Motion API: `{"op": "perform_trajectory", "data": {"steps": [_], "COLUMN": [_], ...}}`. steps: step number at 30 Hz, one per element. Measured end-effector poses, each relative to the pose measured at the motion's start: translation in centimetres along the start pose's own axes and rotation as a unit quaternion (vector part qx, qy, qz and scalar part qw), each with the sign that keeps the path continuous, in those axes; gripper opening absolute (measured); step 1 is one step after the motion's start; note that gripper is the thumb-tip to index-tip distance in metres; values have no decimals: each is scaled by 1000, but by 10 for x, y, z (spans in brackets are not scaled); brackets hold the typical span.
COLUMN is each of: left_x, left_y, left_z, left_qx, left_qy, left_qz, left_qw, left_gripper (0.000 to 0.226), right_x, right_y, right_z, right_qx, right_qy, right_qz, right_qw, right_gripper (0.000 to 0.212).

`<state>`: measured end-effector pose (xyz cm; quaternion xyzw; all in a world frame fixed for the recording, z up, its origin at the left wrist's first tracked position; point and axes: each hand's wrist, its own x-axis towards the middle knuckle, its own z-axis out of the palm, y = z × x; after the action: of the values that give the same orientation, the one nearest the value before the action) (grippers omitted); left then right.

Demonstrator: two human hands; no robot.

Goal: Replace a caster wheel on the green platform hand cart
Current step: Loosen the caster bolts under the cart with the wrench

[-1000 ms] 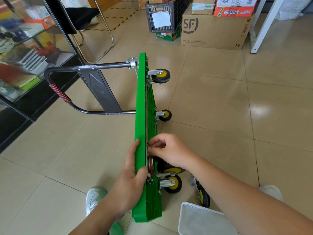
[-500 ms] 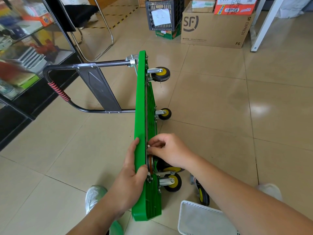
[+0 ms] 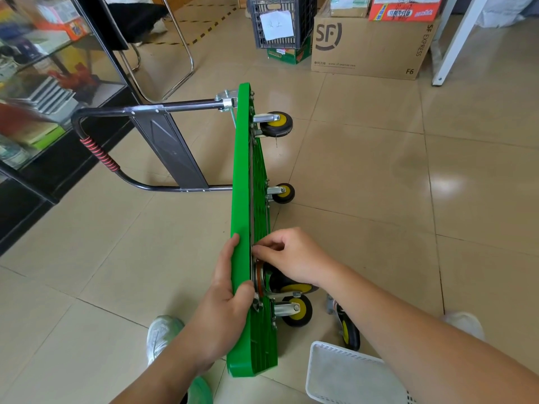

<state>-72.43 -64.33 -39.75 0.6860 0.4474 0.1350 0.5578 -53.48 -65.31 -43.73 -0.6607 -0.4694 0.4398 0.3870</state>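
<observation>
The black handle juts left, low over the floor tiles. The green platform cart stands on its long edge on the floor, wheels facing right. The left hand grips its upper rim. The right hand pinches a small part at the mounting plate of the near caster. A loose caster wheel lies beside a white basket.

From where I stand I count 1 cart, 4 wheels bolted to it, 1 loose wheel on the floor, 2 hands, left hand and right hand, 2 shoes, 1 basket, 1 crate and 1 SF box.
</observation>
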Motion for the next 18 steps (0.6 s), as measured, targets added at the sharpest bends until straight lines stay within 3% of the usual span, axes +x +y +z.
{"op": "perform_trajectory", "data": {"steps": [6, 12, 18], "left_x": [0, 1, 0], "left_y": [-2, -2, -3], "left_z": [0, -1, -1], "left_qx": [1, 10, 25], "left_qy": [0, 1, 10], "left_qz": [2, 1, 3], "left_qw": [1000, 1000, 1000], "left_gripper": [73, 72, 69], "right_x": [2, 0, 2], "right_y": [2, -1, 2], "right_z": [2, 1, 4], "right_qx": [36, -9, 25], "right_qy": [13, 14, 22], "right_qz": [1, -7, -9], "right_qw": [999, 1000, 999], "right_gripper": [33, 18, 29]}}
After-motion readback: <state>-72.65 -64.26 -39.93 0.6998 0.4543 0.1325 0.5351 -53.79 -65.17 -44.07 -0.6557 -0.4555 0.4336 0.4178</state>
